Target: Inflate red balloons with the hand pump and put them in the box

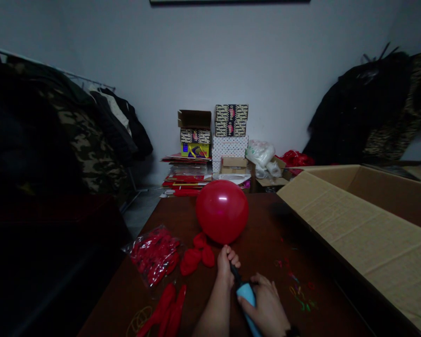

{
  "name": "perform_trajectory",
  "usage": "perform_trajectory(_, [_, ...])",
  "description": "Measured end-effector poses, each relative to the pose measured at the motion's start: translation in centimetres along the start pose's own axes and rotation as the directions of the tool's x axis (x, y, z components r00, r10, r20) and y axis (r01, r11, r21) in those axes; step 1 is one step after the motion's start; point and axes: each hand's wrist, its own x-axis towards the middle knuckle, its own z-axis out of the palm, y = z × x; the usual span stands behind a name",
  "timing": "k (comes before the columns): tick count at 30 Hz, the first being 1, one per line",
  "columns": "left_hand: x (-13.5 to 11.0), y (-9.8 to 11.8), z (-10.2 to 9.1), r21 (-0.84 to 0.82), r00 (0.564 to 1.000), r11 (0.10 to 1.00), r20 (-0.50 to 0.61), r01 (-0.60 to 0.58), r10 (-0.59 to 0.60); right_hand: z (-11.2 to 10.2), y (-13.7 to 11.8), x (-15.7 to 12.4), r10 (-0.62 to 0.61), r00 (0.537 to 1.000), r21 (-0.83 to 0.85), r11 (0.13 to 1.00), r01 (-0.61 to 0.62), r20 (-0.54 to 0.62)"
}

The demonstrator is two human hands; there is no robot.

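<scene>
An inflated red balloon stands above the table, its neck end down at my left hand. The fingers of that hand are closed round the neck, where the black nozzle of a hand pump meets it. Light blue in colour, the pump slants down toward me. My right hand wraps its barrel from the right side, thumb across the front. Left of my hands lie several uninflated red balloons and a clear bag of red balloons.
Long red balloons and yellow rubber bands lie at the near left of the brown table. Small coloured bands are scattered to the right. A large open carton borders the right side. Stacked boxes stand behind.
</scene>
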Motion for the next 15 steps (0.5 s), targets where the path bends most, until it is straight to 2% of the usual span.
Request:
perform_trajectory(4, [0.1,0.1,0.2,0.011,0.999,0.999,0.007,0.037,-0.037,0.2,-1.1,1.2,0.021,0.997,0.001,1.000,-0.021,-0.067])
perform_trajectory(8, [-0.1,0.0,0.3,0.027,1.000,0.999,0.000,0.018,-0.018,0.5,-0.9,0.8,0.034,0.997,-0.041,0.998,-0.037,-0.071])
perform_trajectory(15, [-0.5,-0.2,0.5,0.067,0.999,0.997,-0.017,-0.038,0.039,0.9,0.2,-1.1,0.046,0.998,-0.140,0.989,-0.041,0.036])
